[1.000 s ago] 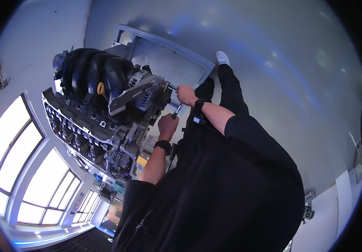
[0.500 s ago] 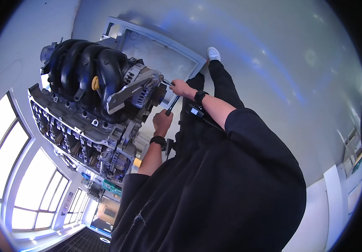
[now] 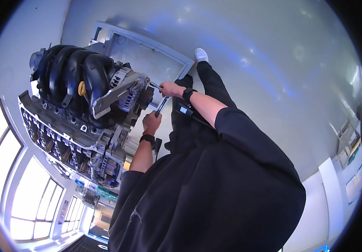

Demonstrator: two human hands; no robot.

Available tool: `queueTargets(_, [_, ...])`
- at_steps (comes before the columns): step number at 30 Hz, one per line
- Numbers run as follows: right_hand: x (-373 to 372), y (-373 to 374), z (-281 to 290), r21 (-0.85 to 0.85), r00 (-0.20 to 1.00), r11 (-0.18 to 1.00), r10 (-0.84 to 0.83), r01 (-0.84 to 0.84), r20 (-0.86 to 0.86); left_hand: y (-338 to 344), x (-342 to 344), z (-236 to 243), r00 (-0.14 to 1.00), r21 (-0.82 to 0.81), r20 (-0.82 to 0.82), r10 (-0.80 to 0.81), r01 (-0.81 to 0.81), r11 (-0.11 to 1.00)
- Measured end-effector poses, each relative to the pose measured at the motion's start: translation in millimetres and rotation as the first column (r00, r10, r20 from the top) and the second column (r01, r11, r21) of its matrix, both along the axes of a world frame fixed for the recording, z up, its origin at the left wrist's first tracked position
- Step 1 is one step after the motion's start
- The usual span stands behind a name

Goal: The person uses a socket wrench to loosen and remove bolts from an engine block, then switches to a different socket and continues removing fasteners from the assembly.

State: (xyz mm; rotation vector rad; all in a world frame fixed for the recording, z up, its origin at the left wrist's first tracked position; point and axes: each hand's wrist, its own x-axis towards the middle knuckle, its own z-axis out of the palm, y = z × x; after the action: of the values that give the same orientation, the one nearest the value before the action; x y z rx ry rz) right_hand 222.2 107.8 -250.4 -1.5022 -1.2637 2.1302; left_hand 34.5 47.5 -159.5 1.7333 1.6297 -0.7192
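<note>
A ratchet wrench (image 3: 162,105) runs between my hands, its bright shaft slanting up from the dark handle. My left hand (image 3: 151,122) is closed round the handle end. My right hand (image 3: 172,89) wraps the head end, where a thin metal extension (image 3: 154,85) sticks out toward the engine (image 3: 73,96). Its tip meets the engine's side by the alternator (image 3: 125,88) and a flat metal bracket (image 3: 115,97); the exact contact point is too small to make out. A dark round pulley (image 3: 147,98) sits just below the extension.
Black intake pipes (image 3: 69,69) with a yellow-handled dipstick (image 3: 81,88) top the engine. Behind it lies a grey stand frame with a tray (image 3: 147,40). My shoe (image 3: 201,55) rests on the floor beyond. Windows (image 3: 36,199) line the lower left.
The whole view has shifted, so the engine and my hands appear further left. More of the wrench's bright shaft shows between my hands; both keep their grip.
</note>
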Motion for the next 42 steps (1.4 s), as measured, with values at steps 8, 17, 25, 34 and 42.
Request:
queueTargets(8, [5,-9,3,0.145,0.967,0.987,-0.107,0.074,0.231,31,84,61,0.997,-0.197,-0.043,0.069,-0.076,0.977])
queueTargets(17, [-2,-7,14,0.104,0.955,0.989,-0.126,0.101,0.267,67,134,94,0.966,-0.201,-0.243,-0.083,0.033,0.979])
queueTargets(25, [-12,-17,4,0.111,0.953,0.973,-0.220,0.201,0.206,42,91,76,0.979,-0.073,-0.138,-0.153,0.144,0.987])
queueTargets(34, [-3,-10,7,0.071,0.972,0.989,-0.143,0.131,0.186,12,33,40,1.000,-0.009,0.001,-0.018,0.018,1.000])
queueTargets(42, [-9,-8,3,-0.016,0.993,0.993,-0.118,0.119,0.015,-2,6,1,0.999,-0.041,0.013,0.031,-0.030,0.999])
